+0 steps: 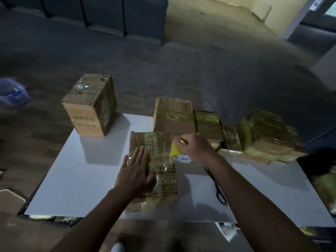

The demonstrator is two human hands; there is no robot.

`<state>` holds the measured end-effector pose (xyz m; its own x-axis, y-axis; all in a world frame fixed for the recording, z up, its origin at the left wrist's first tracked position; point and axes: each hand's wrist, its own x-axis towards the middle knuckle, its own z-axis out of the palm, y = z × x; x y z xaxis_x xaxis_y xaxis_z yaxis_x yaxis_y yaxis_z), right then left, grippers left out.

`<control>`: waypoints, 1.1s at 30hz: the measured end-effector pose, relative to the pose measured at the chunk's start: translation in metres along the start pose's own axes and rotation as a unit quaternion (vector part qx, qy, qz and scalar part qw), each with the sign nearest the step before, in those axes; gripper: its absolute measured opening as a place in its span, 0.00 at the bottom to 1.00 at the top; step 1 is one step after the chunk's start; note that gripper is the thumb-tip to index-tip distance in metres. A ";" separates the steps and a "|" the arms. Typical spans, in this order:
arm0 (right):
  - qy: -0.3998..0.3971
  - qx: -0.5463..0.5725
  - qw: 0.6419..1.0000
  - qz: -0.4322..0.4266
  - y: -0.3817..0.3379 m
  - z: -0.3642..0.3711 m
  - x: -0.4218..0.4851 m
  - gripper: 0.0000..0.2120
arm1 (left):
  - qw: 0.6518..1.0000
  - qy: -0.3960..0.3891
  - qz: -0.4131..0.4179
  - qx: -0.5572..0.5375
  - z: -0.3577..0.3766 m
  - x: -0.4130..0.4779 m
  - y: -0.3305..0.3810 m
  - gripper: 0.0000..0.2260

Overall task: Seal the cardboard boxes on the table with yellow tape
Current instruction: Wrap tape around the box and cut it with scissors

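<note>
A flat cardboard box (160, 155), wrapped in glossy tape, lies in the middle of the white table (76, 175). My left hand (135, 170) presses flat on its left part, fingers straight. My right hand (195, 147) grips a roll of yellow tape (177, 153) at the box's right edge, partly hiding the roll. A tall taped box (91, 106) stands at the table's far left corner. Several more taped boxes (174, 117) stand along the back, with a pile (263, 135) at the right.
Black scissors (217, 186) lie on the table under my right forearm. A blue plastic bin (12, 93) sits on the floor at the left. Dark cabinets (109, 13) line the far wall. Paper scraps lie below the table's near edge.
</note>
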<state>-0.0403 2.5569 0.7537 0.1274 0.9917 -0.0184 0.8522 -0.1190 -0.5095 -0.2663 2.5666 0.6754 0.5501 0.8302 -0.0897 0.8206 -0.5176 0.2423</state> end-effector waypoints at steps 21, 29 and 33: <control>0.011 0.112 0.993 0.034 0.049 0.005 -0.010 0.20 | 0.998 0.028 0.051 0.017 0.023 0.021 0.046 0.39; -0.006 -0.023 1.000 0.008 0.078 0.013 -0.008 0.23 | 0.998 -0.041 0.037 0.034 0.008 0.023 0.047 0.50; -0.040 -0.007 0.998 0.051 0.082 0.036 -0.010 0.18 | 0.988 -0.109 -0.067 0.086 0.000 0.031 0.078 0.47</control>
<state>0.0101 2.5392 0.6806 0.1739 0.9750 -0.1382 0.8441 -0.2199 -0.4890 -0.1854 2.5518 0.6917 0.4393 0.8395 -0.3197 0.8923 -0.4490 0.0471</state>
